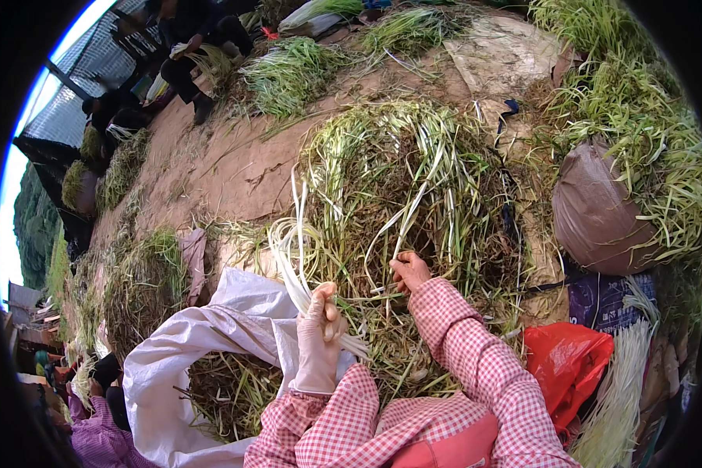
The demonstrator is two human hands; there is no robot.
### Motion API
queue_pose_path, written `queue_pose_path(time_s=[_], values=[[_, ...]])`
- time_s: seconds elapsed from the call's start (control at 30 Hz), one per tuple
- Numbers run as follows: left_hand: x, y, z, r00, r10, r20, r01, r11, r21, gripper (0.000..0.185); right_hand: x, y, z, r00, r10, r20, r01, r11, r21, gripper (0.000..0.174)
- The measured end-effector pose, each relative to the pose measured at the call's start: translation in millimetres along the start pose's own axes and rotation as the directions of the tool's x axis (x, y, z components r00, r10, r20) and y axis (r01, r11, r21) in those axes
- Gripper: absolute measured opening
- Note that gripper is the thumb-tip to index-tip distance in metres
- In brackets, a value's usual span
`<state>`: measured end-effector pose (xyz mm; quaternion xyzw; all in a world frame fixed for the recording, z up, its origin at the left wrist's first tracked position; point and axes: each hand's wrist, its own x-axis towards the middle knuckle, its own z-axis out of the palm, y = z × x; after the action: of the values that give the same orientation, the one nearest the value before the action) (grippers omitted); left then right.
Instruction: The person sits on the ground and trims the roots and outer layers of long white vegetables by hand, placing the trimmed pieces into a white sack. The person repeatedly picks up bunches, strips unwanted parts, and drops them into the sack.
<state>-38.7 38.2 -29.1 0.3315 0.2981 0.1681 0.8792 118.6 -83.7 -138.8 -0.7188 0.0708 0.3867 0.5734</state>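
My left hand (320,339), in a thin pale glove, grips a small bundle of pale plant stalks (295,281). Their upper ends loop over above the fist, and their cut-looking ends stick out below it. My bare right hand (410,271) pinches a whitish stalk (412,213) between thumb and fingers. That stalk runs up into a large heap of green and pale leafy stalks (386,152) with brown, withered matter. Below my left wrist stands a white woven sack (158,374), its rim rolled back around plant scraps (234,386).
A red plastic bag (567,362) lies right of my sleeve, beside a long bundle of pale stalks (614,386). A brown sack (596,205) bulges with greens at right. More green bundles (292,73) lie farther back. Other people sit at upper left (184,58) and lower left (102,427).
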Motion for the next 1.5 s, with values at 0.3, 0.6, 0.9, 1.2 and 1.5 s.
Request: queue_pose_path(time_s=[0.3,0.6,0.9,1.2,1.5], values=[[10.0,-10.3,16.2,0.999,-0.003,-0.052,0.019,0.949,0.314,0.027,-60.7,-17.5,14.9,0.871,-0.329,0.365,0.380,0.922,-0.076,0.022],[-14.0,-13.0,29.9,0.998,-0.052,0.028,0.039,0.940,0.340,0.025,-102.5,-8.3,-6.4,0.840,-0.221,0.495,0.197,0.975,0.102,0.046],[-23.9,-16.9,29.8,0.991,-0.128,-0.039,0.134,0.934,0.332,0.018,-118.9,-5.1,7.0,0.917,-0.265,0.298,0.120,0.896,0.428,0.018],[6.1,-20.3,42.4,0.998,-0.063,-0.021,0.067,0.963,0.262,0.017,-141.0,111.6,-68.0,0.776,0.126,0.618,0.225,0.860,-0.458,0.035],[-3.2,-29.5,45.0,0.956,-0.275,0.107,0.230,0.921,0.314,0.014,-124.5,-27.4,-114.4,0.926,-0.377,0.024,0.377,0.918,-0.123,0.039]])
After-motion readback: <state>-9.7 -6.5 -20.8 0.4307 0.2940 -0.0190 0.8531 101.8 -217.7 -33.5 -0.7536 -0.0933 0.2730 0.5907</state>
